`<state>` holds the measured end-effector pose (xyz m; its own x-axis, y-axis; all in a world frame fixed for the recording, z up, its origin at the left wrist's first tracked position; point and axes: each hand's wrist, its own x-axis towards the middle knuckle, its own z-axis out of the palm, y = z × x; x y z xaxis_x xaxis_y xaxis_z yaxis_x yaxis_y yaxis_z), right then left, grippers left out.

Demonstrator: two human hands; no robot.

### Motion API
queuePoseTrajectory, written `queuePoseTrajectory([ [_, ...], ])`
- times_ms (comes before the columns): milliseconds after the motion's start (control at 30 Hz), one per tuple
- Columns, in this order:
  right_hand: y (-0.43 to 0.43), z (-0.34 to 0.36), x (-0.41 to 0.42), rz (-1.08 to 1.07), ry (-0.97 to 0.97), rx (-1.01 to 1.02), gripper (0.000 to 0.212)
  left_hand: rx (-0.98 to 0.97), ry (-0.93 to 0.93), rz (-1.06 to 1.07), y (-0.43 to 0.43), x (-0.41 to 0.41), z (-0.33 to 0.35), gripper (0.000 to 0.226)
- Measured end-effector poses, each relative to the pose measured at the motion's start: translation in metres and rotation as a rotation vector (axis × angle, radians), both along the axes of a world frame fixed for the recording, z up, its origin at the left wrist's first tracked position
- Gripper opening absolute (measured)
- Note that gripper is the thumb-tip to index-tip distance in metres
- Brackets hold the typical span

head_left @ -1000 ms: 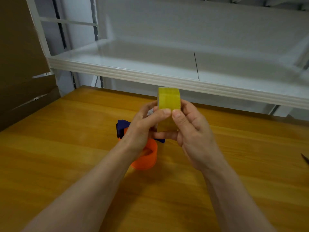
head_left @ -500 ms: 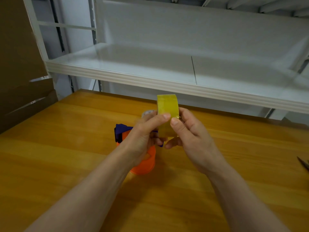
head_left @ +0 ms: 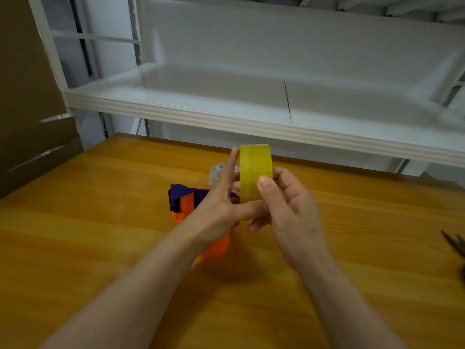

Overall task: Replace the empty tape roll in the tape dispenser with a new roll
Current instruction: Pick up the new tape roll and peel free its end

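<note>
Packing or storeroom workstation. A varnished wooden table (head_left: 75, 248) stands before white metal shelving (head_left: 226, 122), whose lowest shelf overhangs the table's far edge. Brown cardboard (head_left: 22, 96) rises beyond the table's left edge. A tape dispenser (head_left: 183, 200) lies near the table's middle, and scissors (head_left: 455, 244) lie at its right edge.

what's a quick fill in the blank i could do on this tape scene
The right hand grips a ____ tape roll.
The left hand, fingers straight, hides part of the blue and ____ dispenser.
The dispenser lies on a ____ table.
Missing: yellow; orange; wooden.
</note>
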<state>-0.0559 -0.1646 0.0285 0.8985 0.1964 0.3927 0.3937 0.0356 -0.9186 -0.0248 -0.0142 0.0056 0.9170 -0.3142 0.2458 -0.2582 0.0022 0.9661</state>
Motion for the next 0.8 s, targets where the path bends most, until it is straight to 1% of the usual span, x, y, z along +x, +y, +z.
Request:
queuePoseTrajectory([
  [67, 0.000, 0.000, -0.003, 0.001, -0.020, -0.001, 0.023, -0.021, -0.027, 0.014, 0.002, -0.001, 0.003, 0.108],
  [133, 0.000, -0.001, -0.004, -0.012, -0.040, -0.016, 0.024, -0.020, -0.036, 0.046, 0.003, -0.003, 0.008, 0.106],
  [267, 0.001, -0.003, -0.004, -0.031, -0.065, -0.099, 0.029, -0.028, 0.028, 0.061, 0.005, -0.003, 0.007, 0.099],
  [367, -0.001, -0.004, -0.004, -0.018, -0.041, -0.084, 0.026, -0.025, 0.073, 0.048, 0.003, -0.003, 0.006, 0.093],
  [467, -0.002, -0.003, -0.004, -0.007, -0.013, -0.060, 0.024, -0.007, 0.108, 0.061, 0.000, -0.004, 0.006, 0.094],
  [600, -0.003, -0.004, -0.001, 0.008, -0.040, -0.063, 0.033, 0.049, 0.112, 0.117, -0.003, -0.005, 0.005, 0.093],
  [667, -0.001, -0.006, -0.001, 0.028, -0.064, -0.081, 0.037, 0.017, 0.159, 0.118, -0.003, -0.003, 0.006, 0.089],
  [733, 0.002, -0.009, 0.000, 0.039, -0.066, -0.104, 0.034, -0.018, 0.194, 0.095, -0.001, -0.001, 0.006, 0.092],
  [800, 0.003, -0.011, 0.001, 0.033, -0.078, -0.130, 0.029, -0.021, 0.187, 0.062, 0.001, 0.000, 0.007, 0.093],
])
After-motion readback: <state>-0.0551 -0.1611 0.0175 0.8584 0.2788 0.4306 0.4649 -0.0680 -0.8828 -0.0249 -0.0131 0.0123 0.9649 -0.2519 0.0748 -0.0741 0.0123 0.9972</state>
